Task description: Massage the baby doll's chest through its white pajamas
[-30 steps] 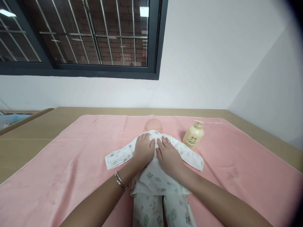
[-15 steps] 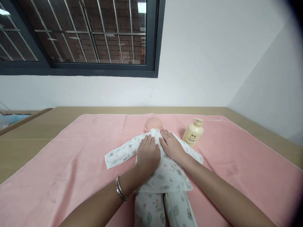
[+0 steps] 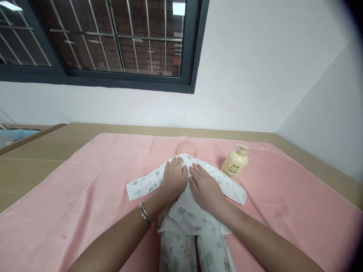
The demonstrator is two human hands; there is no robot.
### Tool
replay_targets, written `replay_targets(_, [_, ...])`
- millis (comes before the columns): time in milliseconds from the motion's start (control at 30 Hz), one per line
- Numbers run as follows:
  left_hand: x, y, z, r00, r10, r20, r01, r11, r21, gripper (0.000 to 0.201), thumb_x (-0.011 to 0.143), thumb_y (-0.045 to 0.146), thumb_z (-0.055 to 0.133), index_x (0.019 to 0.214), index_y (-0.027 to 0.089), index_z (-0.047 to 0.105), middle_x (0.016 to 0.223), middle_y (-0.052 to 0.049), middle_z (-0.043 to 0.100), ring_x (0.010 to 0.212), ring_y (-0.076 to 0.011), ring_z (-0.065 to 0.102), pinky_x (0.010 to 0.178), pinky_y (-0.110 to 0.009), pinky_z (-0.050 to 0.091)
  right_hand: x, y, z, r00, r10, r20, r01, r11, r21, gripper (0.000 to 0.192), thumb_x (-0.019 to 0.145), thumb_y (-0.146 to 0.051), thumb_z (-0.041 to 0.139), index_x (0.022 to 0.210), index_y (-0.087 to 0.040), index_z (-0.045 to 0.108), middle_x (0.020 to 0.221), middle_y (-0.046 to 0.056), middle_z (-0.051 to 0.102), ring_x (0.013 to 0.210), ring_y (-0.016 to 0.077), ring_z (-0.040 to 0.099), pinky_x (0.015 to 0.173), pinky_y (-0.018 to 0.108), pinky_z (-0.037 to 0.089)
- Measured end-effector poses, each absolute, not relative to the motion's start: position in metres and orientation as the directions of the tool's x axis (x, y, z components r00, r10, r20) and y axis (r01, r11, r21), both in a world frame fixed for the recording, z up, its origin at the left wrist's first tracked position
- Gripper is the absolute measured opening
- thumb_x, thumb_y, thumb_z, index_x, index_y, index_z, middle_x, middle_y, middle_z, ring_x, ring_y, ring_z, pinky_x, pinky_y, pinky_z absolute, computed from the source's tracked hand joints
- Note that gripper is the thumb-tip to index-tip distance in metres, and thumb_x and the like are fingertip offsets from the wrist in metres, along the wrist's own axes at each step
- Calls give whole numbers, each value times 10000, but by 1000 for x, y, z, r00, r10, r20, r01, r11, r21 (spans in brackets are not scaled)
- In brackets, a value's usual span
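Observation:
A baby doll point(image 3: 186, 148) lies with its head toward the wall, its face out of sight. It wears a white printed top point(image 3: 190, 217) and matching trousers point(image 3: 178, 252), sleeves spread to both sides. My left hand point(image 3: 175, 176) rests flat on the upper left of the top, fingers stretched toward the doll's head. Silver bangles point(image 3: 146, 213) circle that wrist. On the right half of the top, a little lower, my right hand point(image 3: 205, 187) lies flat with fingers extended. Neither hand grasps anything. Beyond the right sleeve stands a cream pump bottle point(image 3: 235, 161).
A pink cloth point(image 3: 110, 166) covers most of the wooden surface point(image 3: 85, 130) under the doll. Behind it rises a white wall point(image 3: 241, 75) with a dark-framed, barred window point(image 3: 127, 41). Something blue point(image 3: 17, 135) shows past the wooden edge at far left.
My right hand has slid down the top, toward me. My left hand has moved slightly up, toward the doll's head. The camera view has tilted a little.

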State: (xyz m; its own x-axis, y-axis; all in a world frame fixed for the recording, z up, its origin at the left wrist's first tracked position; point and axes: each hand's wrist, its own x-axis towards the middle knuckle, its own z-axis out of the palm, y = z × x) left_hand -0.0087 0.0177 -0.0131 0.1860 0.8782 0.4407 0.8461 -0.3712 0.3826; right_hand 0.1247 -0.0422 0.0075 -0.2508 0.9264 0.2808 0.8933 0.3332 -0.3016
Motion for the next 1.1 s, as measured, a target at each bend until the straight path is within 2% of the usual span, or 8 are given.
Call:
replay_targets(133, [-6, 15, -19, 161, 856, 491, 826, -389, 408, 395, 902, 218, 372, 1225, 105, 568, 1300, -151, 598, 1263, -275, 500, 1103, -495, 312, 136, -18, 1, -230, 920, 316, 875, 338, -347, 540, 988, -390, 275, 1419, -97, 415, 1490, 136, 389, 1408, 250, 304, 1158, 465, 252])
replay_targets(367, [-6, 15, -23, 148, 836, 528, 812, -408, 418, 378, 895, 220, 392, 1215, 129, 571, 1265, -130, 624, 1236, -275, 519, 1098, -500, 319, 138, -14, -5, -228, 914, 336, 892, 334, -304, 552, 998, -375, 240, 1428, -62, 387, 1486, 153, 391, 1410, 244, 298, 1176, 458, 204])
replay_targets(600, [-8, 13, -20, 201, 828, 524, 818, -436, 376, 391, 896, 217, 385, 1250, 142, 533, 1328, -132, 575, 1269, -273, 486, 1099, -511, 302, 120, -40, -2, -170, 943, 286, 937, 244, -249, 540, 974, -324, 282, 1421, -46, 399, 1487, 173, 384, 1406, 291, 298, 1146, 462, 282])
replay_targets(733, [-8, 10, -14, 262, 808, 527, 838, -461, 291, 384, 916, 220, 349, 1233, 124, 542, 1279, -149, 604, 1224, -274, 523, 1075, -498, 335, 120, -41, -1, -194, 939, 285, 921, 275, -277, 509, 977, -304, 263, 1409, -96, 433, 1476, 143, 413, 1405, 264, 308, 1142, 443, 300])
replay_targets(967, [0, -13, -15, 374, 770, 517, 894, -448, 20, 410, 868, 159, 398, 1201, -12, 567, 1227, -279, 594, 1149, -367, 573, 944, -487, 448, 140, -8, 1, -211, 952, 221, 882, 283, -377, 559, 991, -340, 234, 1444, -32, 344, 1521, 166, 320, 1431, 242, 243, 1176, 420, 228])
replay_targets(1100, [0, -18, -14, 385, 761, 522, 889, -457, 10, 381, 841, 138, 433, 1156, 10, 605, 1193, -266, 618, 1103, -363, 604, 913, -488, 467, 135, -13, 3, -208, 951, 230, 896, 280, -346, 552, 986, -310, 232, 1439, -18, 351, 1504, 175, 353, 1423, 261, 263, 1169, 429, 246])
